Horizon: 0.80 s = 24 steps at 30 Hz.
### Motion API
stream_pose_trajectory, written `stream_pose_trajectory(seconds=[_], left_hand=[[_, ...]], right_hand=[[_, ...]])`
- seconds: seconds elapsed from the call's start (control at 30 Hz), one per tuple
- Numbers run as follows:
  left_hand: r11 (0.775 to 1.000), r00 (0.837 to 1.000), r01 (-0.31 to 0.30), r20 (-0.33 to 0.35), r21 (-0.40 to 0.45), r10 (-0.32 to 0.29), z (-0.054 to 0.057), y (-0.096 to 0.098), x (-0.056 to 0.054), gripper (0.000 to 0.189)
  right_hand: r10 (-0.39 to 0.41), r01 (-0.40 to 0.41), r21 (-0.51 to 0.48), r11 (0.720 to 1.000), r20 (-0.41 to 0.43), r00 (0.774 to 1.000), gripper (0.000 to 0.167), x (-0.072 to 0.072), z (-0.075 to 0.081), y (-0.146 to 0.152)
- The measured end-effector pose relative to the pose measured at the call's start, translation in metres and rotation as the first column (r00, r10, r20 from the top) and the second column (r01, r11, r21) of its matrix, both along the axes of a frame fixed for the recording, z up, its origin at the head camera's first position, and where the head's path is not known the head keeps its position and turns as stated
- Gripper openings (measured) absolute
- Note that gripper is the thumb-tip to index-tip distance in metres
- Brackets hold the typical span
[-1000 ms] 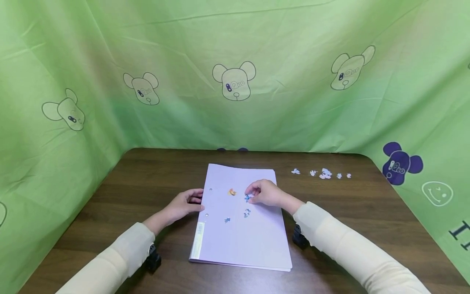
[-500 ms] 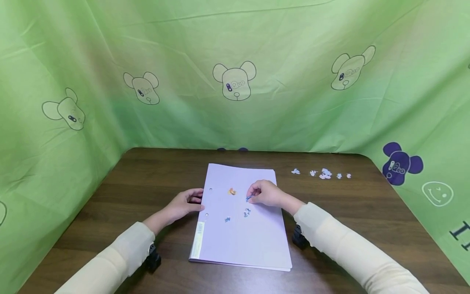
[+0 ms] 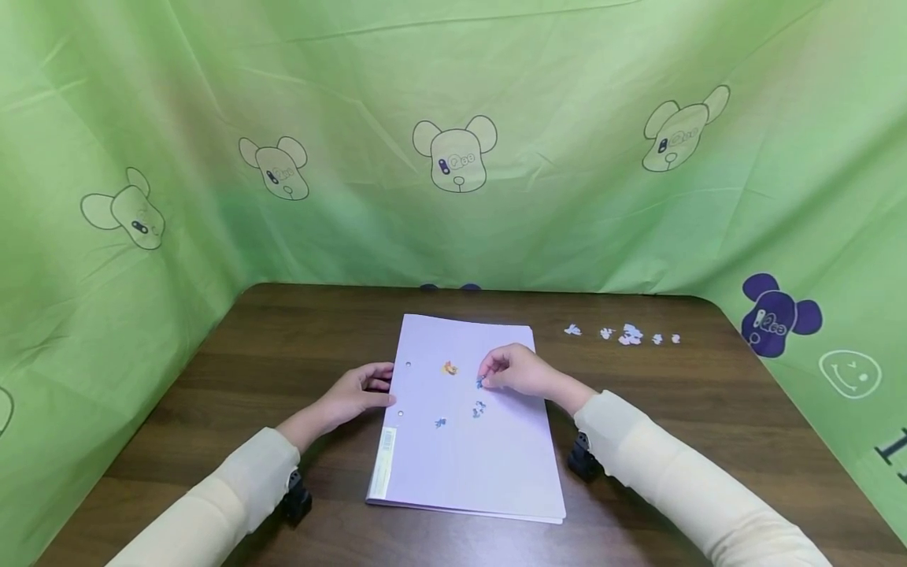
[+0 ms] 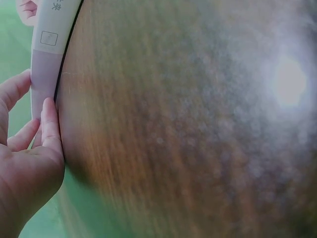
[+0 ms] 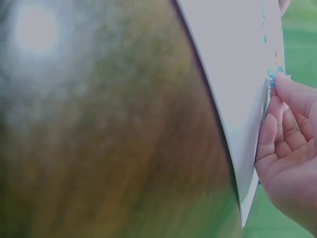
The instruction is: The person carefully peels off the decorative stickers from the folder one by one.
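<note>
A pale lilac file folder (image 3: 460,472) lies on the table, its spine at the left. In the head view my right hand (image 3: 519,370) is over the folder's upper right part and pinches a small blue sticker-like piece (image 3: 479,383) between thumb and fingertip. The right wrist view shows that piece (image 5: 272,77) as turquoise at the fingertips. My left hand (image 3: 350,396) touches the spine edge with thumb and fingers extended; the left wrist view shows its fingers (image 4: 49,126) along the spine. On the folder are an orange piece (image 3: 449,368), a blue-white piece (image 3: 479,409) and a small blue piece (image 3: 440,423).
Several small pale cut pieces (image 3: 631,335) lie in a row on the brown wooden table (image 3: 283,339), right of the folder's far end. A green printed curtain (image 3: 354,220) surrounds the table at the back and sides.
The right hand has shifted slightly right, and the blue piece has turned between its fingers, so less of it shows. The left hand keeps its place at the spine.
</note>
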<state>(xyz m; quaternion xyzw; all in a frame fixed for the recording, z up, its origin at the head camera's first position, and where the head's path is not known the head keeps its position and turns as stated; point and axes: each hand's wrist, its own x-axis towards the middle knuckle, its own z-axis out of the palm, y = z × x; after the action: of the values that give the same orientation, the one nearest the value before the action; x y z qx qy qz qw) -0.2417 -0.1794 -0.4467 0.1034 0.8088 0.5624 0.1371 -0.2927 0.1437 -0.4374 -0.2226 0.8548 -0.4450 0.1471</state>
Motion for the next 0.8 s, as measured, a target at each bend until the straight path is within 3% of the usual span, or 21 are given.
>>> stream_pose_trajectory(seconds=[0.13, 0.4, 0.8], left_hand=[[1.0, 1.0, -0.001, 0.007, -0.002, 0.001, 0.002, 0.001, 0.001, 0.059], [1.0, 1.0, -0.01, 0.005, -0.016, 0.01, 0.0, 0.0, 0.0, 0.059], [1.0, 1.0, -0.018, 0.006, -0.024, 0.018, 0.002, 0.001, 0.001, 0.06]], right_hand=[[-0.013, 0.014, -0.023, 1.0, 0.028, 1.0, 0.009, -0.001, 0.001, 0.001], [-0.073, 0.083, -0.081, 0.993, 0.114, 0.991, 0.034, -0.001, 0.006, 0.004], [-0.129, 0.132, -0.057, 0.99, 0.048, 0.99, 0.008, 0.005, 0.013, 0.03]])
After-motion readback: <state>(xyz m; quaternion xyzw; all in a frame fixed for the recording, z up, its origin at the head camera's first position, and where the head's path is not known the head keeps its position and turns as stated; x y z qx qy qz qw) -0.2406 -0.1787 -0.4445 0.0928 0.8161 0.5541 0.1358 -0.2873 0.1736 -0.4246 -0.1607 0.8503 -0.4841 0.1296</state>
